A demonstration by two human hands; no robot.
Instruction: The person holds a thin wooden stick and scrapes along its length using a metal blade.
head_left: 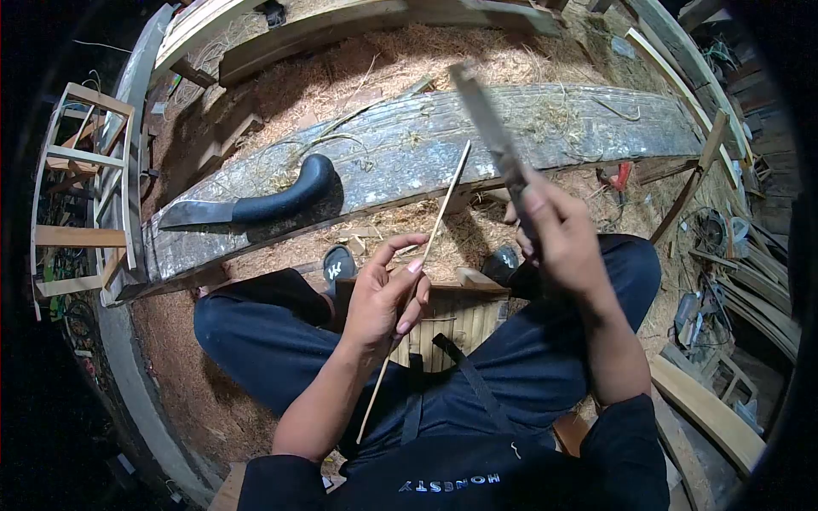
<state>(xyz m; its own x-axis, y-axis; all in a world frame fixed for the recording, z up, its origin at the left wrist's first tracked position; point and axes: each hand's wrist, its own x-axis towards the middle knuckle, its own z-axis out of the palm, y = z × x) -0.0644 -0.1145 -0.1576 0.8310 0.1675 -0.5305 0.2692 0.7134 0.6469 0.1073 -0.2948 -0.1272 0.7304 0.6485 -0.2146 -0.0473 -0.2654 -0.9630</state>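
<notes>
My left hand (388,294) is closed around a thin light wooden strip (446,198), pinching it between thumb and fingers; the strip slants from my lap up toward the plank. To the right, my right hand (558,234) is wrapped round the handle of a long blade (486,115), which points up and away and is blurred toward its tip. The blade stands apart from the strip's upper end. Beyond my hands, a curved knife with a thick black handle (285,194) lies on the left part of the weathered plank (383,166).
Wood shavings (341,72) cover the ground. A wooden frame (85,162) stands at the left. Curved boards (707,409) lie at the lower right. A red-handled tool (620,177) is beside the plank. My legs are bent on both sides of a slatted wooden piece (443,328).
</notes>
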